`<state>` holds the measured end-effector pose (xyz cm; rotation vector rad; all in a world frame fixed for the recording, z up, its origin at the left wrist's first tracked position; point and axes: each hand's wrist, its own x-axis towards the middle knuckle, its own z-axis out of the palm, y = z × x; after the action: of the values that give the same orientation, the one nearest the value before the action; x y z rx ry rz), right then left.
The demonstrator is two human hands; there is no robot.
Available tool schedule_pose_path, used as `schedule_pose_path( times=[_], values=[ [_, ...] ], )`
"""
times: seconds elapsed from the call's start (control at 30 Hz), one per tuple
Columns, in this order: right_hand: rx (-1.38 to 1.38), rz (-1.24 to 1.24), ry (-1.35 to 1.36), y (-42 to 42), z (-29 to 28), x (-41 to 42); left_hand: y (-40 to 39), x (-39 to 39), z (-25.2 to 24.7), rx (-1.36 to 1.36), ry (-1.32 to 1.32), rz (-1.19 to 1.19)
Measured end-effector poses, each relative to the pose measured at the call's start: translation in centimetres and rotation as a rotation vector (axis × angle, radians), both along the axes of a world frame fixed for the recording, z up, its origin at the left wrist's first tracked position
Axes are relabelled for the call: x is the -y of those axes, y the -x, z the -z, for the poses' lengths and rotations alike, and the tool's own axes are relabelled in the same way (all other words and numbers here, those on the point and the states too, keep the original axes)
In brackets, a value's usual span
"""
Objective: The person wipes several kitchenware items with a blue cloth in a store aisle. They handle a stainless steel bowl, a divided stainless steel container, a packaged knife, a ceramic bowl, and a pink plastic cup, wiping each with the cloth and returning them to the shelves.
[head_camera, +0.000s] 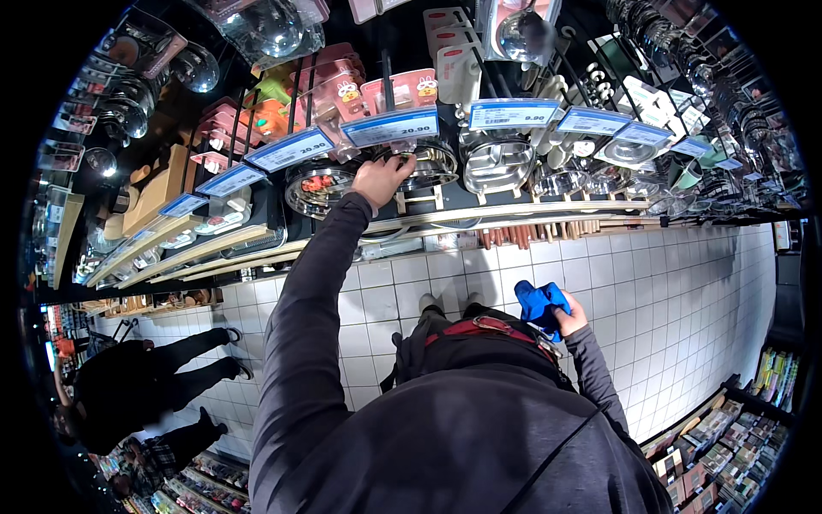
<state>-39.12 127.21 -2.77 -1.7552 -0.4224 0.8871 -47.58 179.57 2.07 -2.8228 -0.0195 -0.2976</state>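
Note:
My left hand (379,183) reaches to the shelf in front of me, its fingertips at the rim of a round stainless steel dish (440,168). Whether the fingers grip anything there is hidden. Left of the hand stands another shiny steel bowl (302,199) with something red inside. To the right leans a divided steel tray (499,168). Pink carded packages (420,90) with a cartoon print hang above, behind blue-edged price labels (393,127). Low by my waist, my right hand (575,316) holds a crumpled blue cloth or bag (538,302).
The wooden shelf edge (514,209) runs across in front, with several wooden handles (514,235) below it. Steel ladles (526,35) hang overhead. Two people (122,385) are at the left on the white tiled floor (376,334). Stocked shelving (719,450) stands behind at right.

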Motion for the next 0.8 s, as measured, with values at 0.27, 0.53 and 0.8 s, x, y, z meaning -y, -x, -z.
schedule_pose_path(
  times=[0.27, 0.53, 0.8],
  values=[
    [-0.014, 0.041, 0.003, 0.7, -0.3, 0.0, 0.6, 0.8, 0.3, -0.106, 0.018, -0.002],
    [-0.031, 0.035, 0.034, 1.2, -0.8, 0.4, -0.2, -0.1, 2.7, -0.145, 0.075, -0.066],
    [-0.021, 0.112, 0.037, 2.1, -0.8, 1.5, -0.6, -0.3, 4.0, -0.101, 0.055, -0.044]
  ],
)
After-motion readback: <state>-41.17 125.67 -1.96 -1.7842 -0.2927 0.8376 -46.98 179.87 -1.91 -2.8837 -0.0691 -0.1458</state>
